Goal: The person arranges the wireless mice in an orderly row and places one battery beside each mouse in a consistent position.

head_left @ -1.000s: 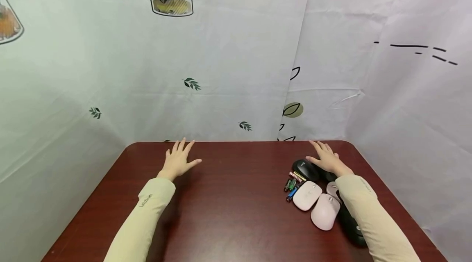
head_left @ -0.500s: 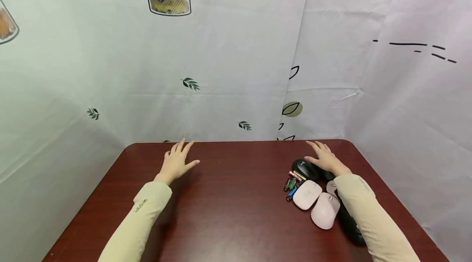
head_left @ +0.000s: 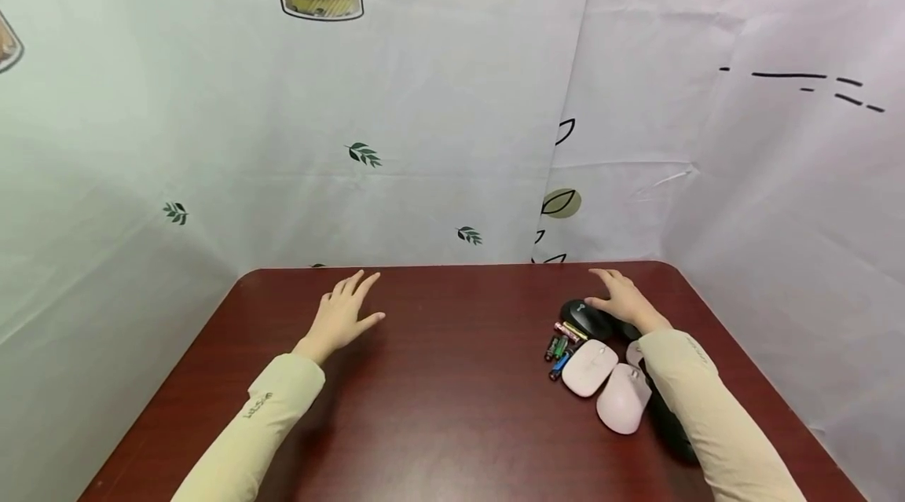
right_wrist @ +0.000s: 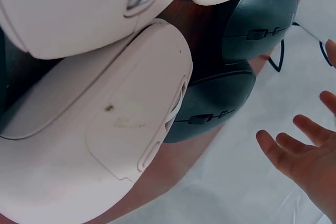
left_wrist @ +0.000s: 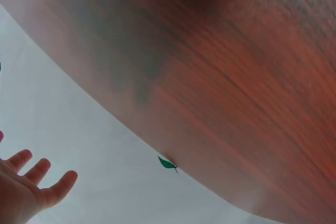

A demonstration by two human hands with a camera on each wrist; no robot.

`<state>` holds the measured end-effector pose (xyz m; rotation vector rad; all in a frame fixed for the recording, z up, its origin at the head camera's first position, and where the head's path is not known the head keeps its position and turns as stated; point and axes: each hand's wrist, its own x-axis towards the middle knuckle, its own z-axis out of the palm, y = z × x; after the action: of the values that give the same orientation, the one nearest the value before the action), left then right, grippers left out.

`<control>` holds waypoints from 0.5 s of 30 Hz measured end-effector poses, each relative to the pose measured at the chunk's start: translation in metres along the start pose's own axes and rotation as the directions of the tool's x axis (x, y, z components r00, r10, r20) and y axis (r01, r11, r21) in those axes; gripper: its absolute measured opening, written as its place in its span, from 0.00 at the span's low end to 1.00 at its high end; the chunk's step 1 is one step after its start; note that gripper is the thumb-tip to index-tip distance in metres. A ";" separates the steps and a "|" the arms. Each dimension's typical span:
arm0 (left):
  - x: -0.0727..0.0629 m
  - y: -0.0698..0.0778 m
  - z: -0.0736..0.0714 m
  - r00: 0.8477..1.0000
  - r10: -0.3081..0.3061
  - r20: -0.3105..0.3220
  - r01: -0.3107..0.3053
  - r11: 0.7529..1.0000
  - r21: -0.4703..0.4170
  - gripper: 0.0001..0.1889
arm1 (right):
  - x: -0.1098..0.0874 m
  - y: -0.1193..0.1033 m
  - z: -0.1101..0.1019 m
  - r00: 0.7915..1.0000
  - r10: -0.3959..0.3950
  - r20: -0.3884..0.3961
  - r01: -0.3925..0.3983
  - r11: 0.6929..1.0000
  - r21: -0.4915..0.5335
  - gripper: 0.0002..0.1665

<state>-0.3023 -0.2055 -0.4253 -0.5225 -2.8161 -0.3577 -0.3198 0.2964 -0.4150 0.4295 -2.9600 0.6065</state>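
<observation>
Over the far left of the table, my left hand has its fingers spread and nothing in its grasp. The left wrist view shows that hand at its lower left corner, fingers apart. My right hand hovers at the far right, overlapping a black computer mouse, with relaxed fingers and holding nothing. Nearer me lie a white mouse, a pinkish-white mouse and a partly hidden pale one. The right wrist view has two black mice side by side, left of the right hand.
Several small batteries lie just left of the mice. A dark item is half hidden under the right forearm. The reddish-brown table has rounded far corners, and a printed white curtain hangs behind and beside it.
My left hand has turned slightly rightward while its forearm shifted left and down. The right hand has barely moved. The head view has shifted a little; mice and batteries stay in place.
</observation>
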 end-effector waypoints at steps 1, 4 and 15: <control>0.000 0.001 0.001 1.000 0.001 0.004 -0.001 1.000 -0.001 0.37 | 0.000 0.000 0.000 1.000 0.004 -0.002 -0.004 1.000 0.002 0.37; 0.000 0.004 0.005 1.000 0.009 0.017 -0.009 1.000 -0.005 0.34 | 0.000 -0.002 0.001 1.000 0.003 0.001 -0.003 1.000 -0.001 0.35; -0.002 0.010 0.009 0.999 0.043 0.026 -0.043 0.999 -0.006 0.31 | 0.005 -0.019 0.006 0.998 0.002 0.062 0.000 1.000 -0.030 0.33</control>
<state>-0.2989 -0.1942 -0.4323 -0.5922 -2.8247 -0.3526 -0.3192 0.2763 -0.4125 0.4527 -3.0243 0.5582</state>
